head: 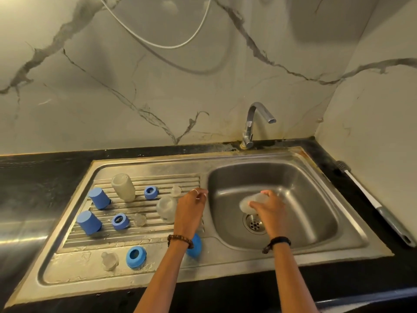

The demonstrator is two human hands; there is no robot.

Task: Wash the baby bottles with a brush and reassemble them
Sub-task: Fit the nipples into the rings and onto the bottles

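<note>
My right hand [269, 207] grips a clear baby bottle [249, 202] over the sink basin [316, 199], above the drain. My left hand [191, 205] hovers over the draining board's right edge with its fingers loosely bent and nothing in it. Two clear bottles stand upside down on the ribbed board, one at the back [123, 187] and one beside my left hand [166, 208]. Blue caps [98, 198] [89, 222], blue collar rings [150, 192] [120, 221] [136, 256] and clear teats [140, 219] [109, 260] [176, 190] lie around them. Another blue part [195, 246] sits under my left wrist.
The bottle brush [379, 208] with a white and grey handle lies on the black counter right of the sink. The tap [255, 123] stands behind the basin, with no water running. Marble walls close in the back and right. A white cable hangs above.
</note>
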